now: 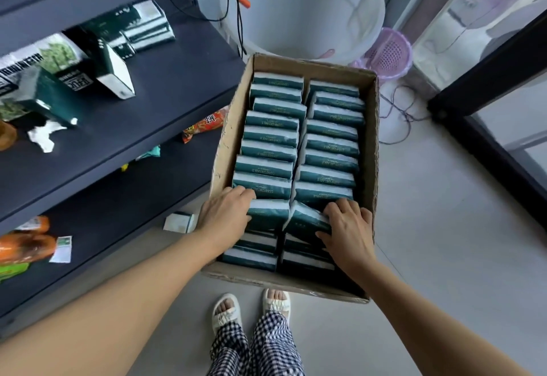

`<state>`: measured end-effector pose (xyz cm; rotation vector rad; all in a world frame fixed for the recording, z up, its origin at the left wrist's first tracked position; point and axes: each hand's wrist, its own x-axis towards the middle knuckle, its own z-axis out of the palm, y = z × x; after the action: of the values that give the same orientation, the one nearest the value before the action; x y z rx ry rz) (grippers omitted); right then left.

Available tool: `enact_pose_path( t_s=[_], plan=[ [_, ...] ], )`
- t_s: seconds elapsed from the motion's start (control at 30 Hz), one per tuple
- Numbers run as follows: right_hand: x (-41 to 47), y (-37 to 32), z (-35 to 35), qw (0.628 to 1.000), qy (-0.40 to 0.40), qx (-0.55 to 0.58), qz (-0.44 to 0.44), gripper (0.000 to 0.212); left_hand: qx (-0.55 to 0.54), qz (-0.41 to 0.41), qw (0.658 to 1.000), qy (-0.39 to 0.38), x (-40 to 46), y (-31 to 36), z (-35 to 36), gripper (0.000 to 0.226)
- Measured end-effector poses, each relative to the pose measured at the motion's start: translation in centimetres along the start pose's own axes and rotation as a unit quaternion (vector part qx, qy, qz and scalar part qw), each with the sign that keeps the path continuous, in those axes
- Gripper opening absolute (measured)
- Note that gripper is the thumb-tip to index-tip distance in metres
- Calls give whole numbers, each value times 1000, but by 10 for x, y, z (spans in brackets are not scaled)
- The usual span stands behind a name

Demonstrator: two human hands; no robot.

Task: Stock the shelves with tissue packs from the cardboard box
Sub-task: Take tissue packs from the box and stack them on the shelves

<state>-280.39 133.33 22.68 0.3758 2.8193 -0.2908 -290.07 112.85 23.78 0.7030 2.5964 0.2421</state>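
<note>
Checked black-and-white trousers (257, 343) and white strappy sandals (251, 306) stand on the pale tiled floor (429, 257) at the near edge of the open brown cardboard box (376, 127). Both bare forearms reach into its near end. Left hand (223, 217) has its fingers curled over the top edge of a dark teal tissue pack with a white side (268, 213) in the left row, and appears to grip it. Right hand (349, 229) has its fingers hooked over a second teal-and-white pack (307, 218) in the right row, thumb against its near face; that pack is tilted up out of line with its neighbours.

Beyond the hands, the two rows of teal packs (299, 139) run almost unbroken to the far wall of the box, with a lower layer showing at the near end. Only a few look gone, so I judge the stocking barely begun: nearly the whole box is left.

To the left, the dark grey metal shelving (165, 85) carries a few green-and-white tissue packs (142, 25), some tipped over, beside loose snack packets (204, 125) on the tier below.

How deep the box is stacked cannot be seen. Shelf goods are blurred and their labels unreadable, and the shelving is cut off at the left and top. A white plastic tub (325, 8) and a lilac mesh basket (387, 53) sit behind the box.
</note>
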Motion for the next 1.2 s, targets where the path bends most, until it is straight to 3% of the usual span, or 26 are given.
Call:
enact_pose_path(
  t_s=[0.2, 0.53, 0.9, 1.2],
  plan=[
    [-18, -7, -65, 992, 32, 119, -8, 30, -108, -31, 992, 52, -20, 3, -68, 29],
    [-22, -47, -230, 978, 129, 130, -103, 26, -208, -39, 962, 173, -75, 6, -234, 17],
    [-22, -141, -378, 925, 224, 132, -277, 17, -245, -121, 908, 316, -186, -19, -374, 12],
    [-47, -248, -456, 886, 238, 137, -373, 16, -213, -163, 869, 416, -286, -58, -437, 13]
  ],
)
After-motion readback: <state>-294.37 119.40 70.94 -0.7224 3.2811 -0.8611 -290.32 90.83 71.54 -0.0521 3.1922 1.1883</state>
